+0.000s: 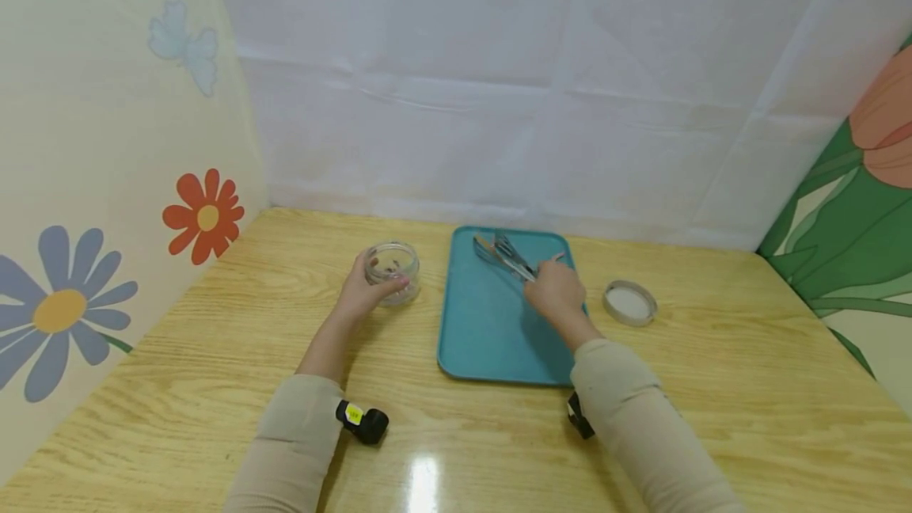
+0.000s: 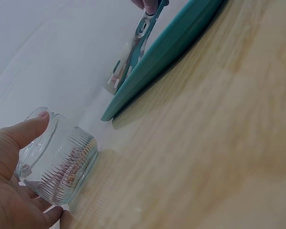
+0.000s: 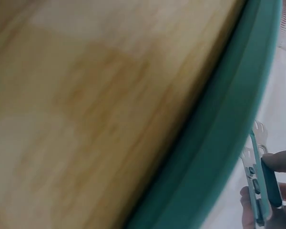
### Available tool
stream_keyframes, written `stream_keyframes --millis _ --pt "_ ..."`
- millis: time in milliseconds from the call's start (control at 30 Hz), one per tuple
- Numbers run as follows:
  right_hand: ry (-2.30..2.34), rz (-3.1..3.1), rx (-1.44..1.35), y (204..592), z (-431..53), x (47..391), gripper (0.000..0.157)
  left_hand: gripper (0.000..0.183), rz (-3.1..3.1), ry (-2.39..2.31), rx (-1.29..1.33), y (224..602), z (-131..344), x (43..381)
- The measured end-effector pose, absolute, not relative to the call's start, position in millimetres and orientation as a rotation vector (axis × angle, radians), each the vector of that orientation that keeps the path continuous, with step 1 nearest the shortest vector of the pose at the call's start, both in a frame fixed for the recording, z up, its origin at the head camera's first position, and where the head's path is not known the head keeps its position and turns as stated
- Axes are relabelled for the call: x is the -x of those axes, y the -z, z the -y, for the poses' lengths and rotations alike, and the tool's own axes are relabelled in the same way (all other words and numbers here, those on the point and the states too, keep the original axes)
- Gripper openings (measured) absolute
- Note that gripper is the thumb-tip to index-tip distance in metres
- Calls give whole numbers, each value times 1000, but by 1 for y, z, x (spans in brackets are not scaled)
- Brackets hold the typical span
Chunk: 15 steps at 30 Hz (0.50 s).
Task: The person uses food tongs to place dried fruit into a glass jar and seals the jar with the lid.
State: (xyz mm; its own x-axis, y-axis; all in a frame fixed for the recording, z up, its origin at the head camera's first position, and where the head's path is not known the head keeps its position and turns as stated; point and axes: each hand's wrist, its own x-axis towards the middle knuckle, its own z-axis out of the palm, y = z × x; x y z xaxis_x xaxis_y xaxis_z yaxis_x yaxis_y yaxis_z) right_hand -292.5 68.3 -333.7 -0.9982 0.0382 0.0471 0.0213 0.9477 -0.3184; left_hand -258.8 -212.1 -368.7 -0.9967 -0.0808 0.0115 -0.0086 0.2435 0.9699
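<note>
My left hand (image 1: 361, 291) holds an open glass jar (image 1: 394, 295) standing on the table left of the tray, thumb and fingers round its side. Small reddish-brown bits (image 2: 72, 164) lie at the jar's bottom in the left wrist view. Over the right side of the teal tray (image 1: 480, 331), my right hand (image 1: 557, 291) grips metal tongs (image 1: 509, 257) by the handle end. Their slotted heads point toward the tray's far left corner. In the right wrist view the thumb presses one arm of the tongs (image 3: 258, 186), with fingers behind the other.
A round lid (image 1: 630, 303) lies on the wooden table (image 1: 470, 450), right of the tray. White cloth (image 1: 456, 101) hangs along the back edge. Panels with painted flowers (image 1: 207, 218) stand at both sides. A black wrist camera (image 1: 365, 423) sits at the left sleeve.
</note>
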Motion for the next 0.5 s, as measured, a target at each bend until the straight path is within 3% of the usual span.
stream_keyframes --millis 267,500 --pt "-454 3060 -24 334 -68 290 25 92 2429 1896 -94 368 212 259" --pt "-411 3044 -81 335 -67 286 19 91 2420 1892 -80 368 212 258"
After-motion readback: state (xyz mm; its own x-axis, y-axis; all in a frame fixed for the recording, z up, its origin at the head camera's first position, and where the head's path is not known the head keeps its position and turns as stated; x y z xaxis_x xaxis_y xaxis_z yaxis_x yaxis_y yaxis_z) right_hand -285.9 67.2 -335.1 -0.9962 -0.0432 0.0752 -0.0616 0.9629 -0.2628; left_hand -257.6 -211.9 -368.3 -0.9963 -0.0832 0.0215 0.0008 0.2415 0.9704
